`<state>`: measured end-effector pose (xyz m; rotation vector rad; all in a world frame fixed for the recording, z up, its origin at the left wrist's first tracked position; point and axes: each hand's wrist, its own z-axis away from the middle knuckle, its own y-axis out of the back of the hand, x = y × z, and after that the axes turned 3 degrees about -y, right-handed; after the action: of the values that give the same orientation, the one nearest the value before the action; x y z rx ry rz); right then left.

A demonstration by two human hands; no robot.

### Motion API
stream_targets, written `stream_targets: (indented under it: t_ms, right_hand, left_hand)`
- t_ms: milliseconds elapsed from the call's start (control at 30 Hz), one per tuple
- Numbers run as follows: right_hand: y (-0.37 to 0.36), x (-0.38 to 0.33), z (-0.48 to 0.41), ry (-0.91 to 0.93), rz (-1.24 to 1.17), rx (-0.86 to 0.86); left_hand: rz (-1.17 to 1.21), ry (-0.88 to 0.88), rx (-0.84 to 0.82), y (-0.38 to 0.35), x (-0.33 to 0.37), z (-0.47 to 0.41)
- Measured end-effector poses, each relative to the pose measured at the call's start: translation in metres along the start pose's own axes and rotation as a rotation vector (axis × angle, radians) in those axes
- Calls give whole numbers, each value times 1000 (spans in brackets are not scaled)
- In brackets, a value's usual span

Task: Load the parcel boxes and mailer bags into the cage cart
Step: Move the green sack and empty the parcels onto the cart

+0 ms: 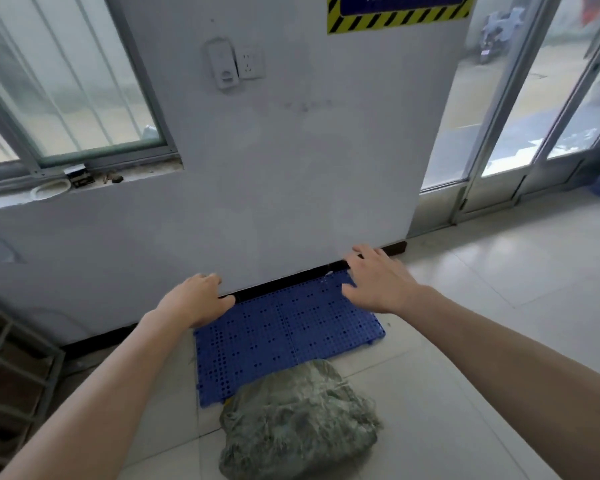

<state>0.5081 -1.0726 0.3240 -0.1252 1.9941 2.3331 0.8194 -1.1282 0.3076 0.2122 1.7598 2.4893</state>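
Loosely, hands (pixel 198 299) (pixel 378 278) over far pallet (pixel 284 337) corners

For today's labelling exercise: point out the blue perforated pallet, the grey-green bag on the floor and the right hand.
blue perforated pallet (pixel 278 341): head view, middle of its top.
grey-green bag (pixel 298 424): head view, centre of its crumpled surface.
right hand (pixel 378 282): head view, back of hand.

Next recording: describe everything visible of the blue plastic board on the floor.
The blue plastic board looks like rigid moulded plastic, pierced with clusters of small round holes, with a seam down its middle. It lies flat on the pale tiled floor, its far edge along the black skirting. A crumpled grey-green bag overlaps its near edge. The left hand and right hand are open over its far corners; contact cannot be told.
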Motion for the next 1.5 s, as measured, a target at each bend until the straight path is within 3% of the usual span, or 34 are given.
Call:
stream_targets:
  t_ms: [233,600,833,1200,1400,1500]
  right_hand:
    - [-106,44,-5,-19,-27,30]
    - [-424,61,-69,-30,9,-7]
    - [-570,99,-115,-22,36,50]
    - [-718,104,-149,-4,174,-63]
    - [-758,86,-191,-37,11,-90]
    - [-790,66,-202,37,30,-97]
  left_hand:
    - [6,-36,19,-118,24,-33]
    - [11,37,4,-412,-9,-149]
    - [-60,76,18,-575,-26,-199]
    - [66,229,-3,-712,-38,-220]
    - [-44,176,74,-762,-45,-236]
    - [-33,212,99,-772,-51,-243]
